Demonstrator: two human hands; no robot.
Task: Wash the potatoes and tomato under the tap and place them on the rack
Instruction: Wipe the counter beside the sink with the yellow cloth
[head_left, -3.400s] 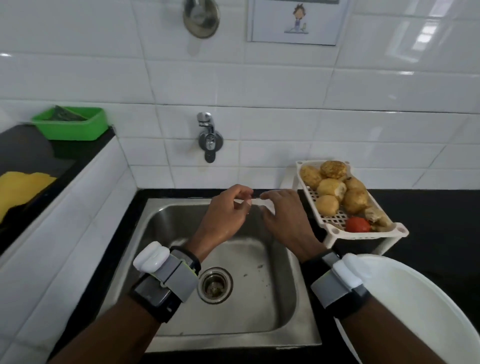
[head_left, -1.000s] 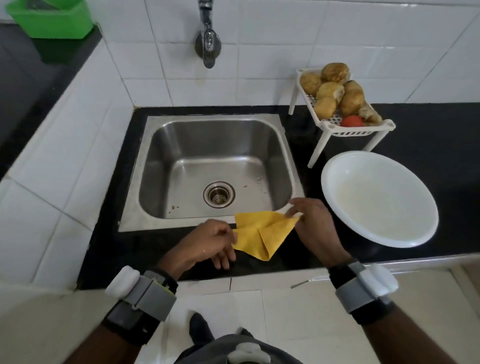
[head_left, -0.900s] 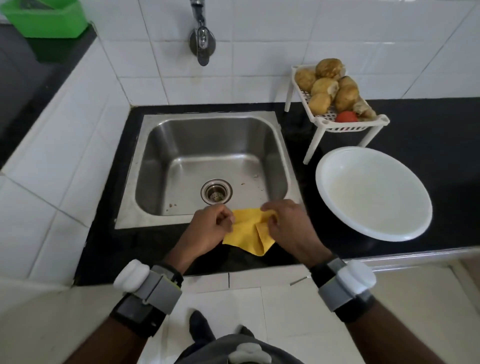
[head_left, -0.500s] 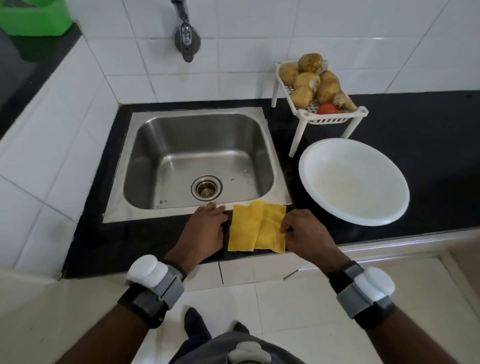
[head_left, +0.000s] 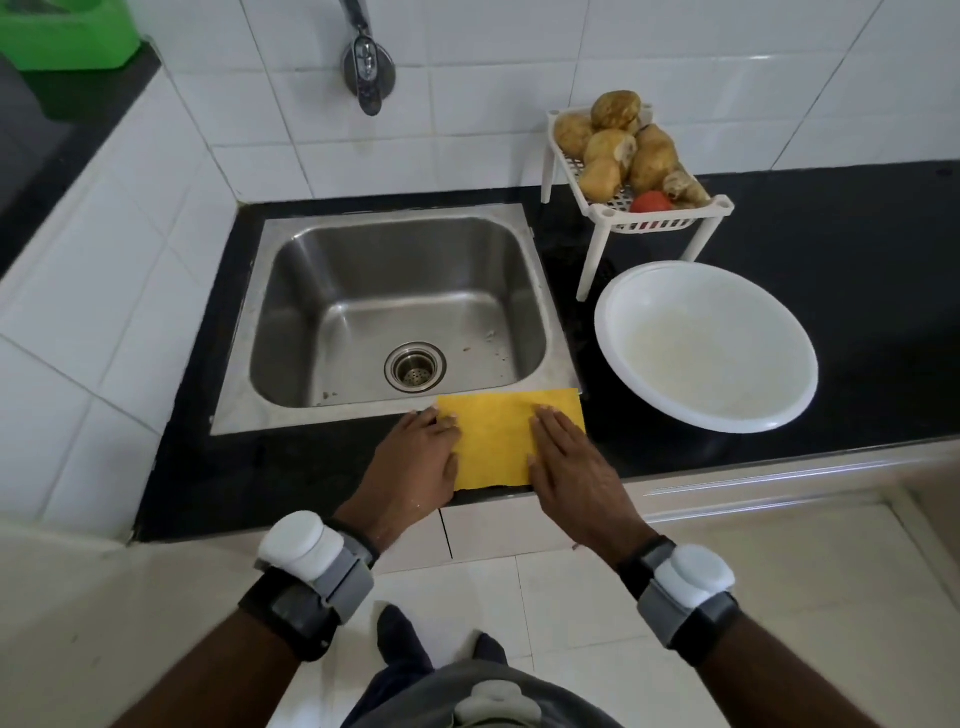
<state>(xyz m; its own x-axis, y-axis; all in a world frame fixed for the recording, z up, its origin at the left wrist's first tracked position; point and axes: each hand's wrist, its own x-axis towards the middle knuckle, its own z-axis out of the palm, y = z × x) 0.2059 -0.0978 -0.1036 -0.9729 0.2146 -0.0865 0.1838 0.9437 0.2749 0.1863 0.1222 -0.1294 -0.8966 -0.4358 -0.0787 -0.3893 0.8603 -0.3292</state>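
Lumpy tan potatoes (head_left: 605, 148) lie heaped on a white slotted plastic rack (head_left: 723, 204) at one o'clock. A round red tomato (head_left: 649, 201) sits at their five o'clock

Brushed steel sink (head_left: 395, 270) at your twelve o'clock, matt yellow cloth (head_left: 493, 441) nearest you, glossy black counter (head_left: 857, 312), smooth white plastic bowl (head_left: 706, 348) at two o'clock, rough-skinned potatoes (head_left: 649, 156), shiny tomato (head_left: 650, 201).

- I am standing in a kitchen.
- In front of me, a steel sink (head_left: 395, 260) is set into a black counter (head_left: 857, 249), with a tap (head_left: 368, 67) on the white tiled wall (head_left: 519, 78).
- A white rack (head_left: 722, 205) holds potatoes (head_left: 652, 158) and a tomato (head_left: 650, 201).
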